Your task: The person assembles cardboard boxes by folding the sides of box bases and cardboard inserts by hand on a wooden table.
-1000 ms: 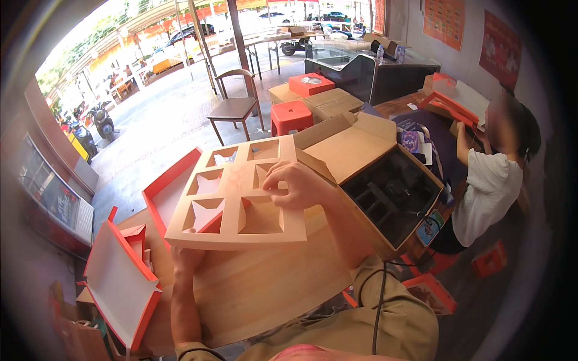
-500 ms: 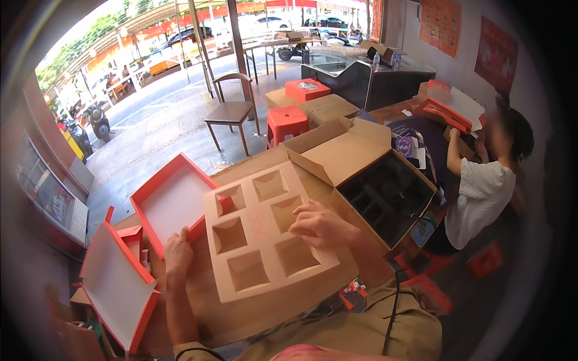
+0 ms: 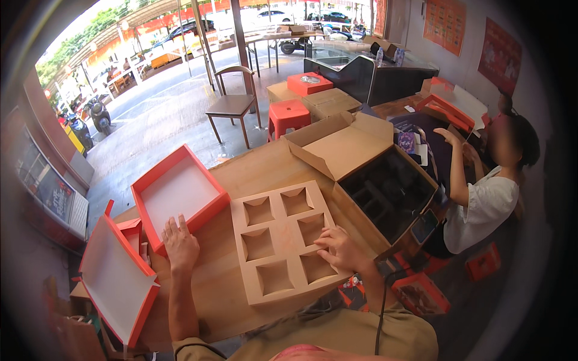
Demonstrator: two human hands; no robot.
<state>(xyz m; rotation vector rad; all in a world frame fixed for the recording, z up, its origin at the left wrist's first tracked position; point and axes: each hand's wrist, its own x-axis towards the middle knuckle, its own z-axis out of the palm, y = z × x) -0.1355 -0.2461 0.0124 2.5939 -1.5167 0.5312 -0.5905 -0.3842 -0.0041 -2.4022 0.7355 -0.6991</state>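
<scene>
At the far left we see an orange box lid [image 3: 117, 283] with a white inside, tilted over the edge of the wooden table [image 3: 253, 171]. Just right of it lies an open orange box tray [image 3: 178, 194], white inside, flat on the table top. Our left hand [image 3: 180, 243] rests palm down on the bare wood, touching the near rim of that tray; its fingers are stretched out and slightly apart, clamped on nothing. Next comes the brown cardboard insert [image 3: 283, 240] with six square pockets, lying flat in the middle of the table, its near corner reaching the table edge. Our right hand [image 3: 340, 246] lies on the insert's right side, fingers bent and slightly spread, the tips pressing down on the card by the lower right pocket. Beyond it stands a large open carton [image 3: 355, 150] with dark contents. At the far right a seated person [image 3: 487, 198] in a white shirt reaches toward another table.
</scene>
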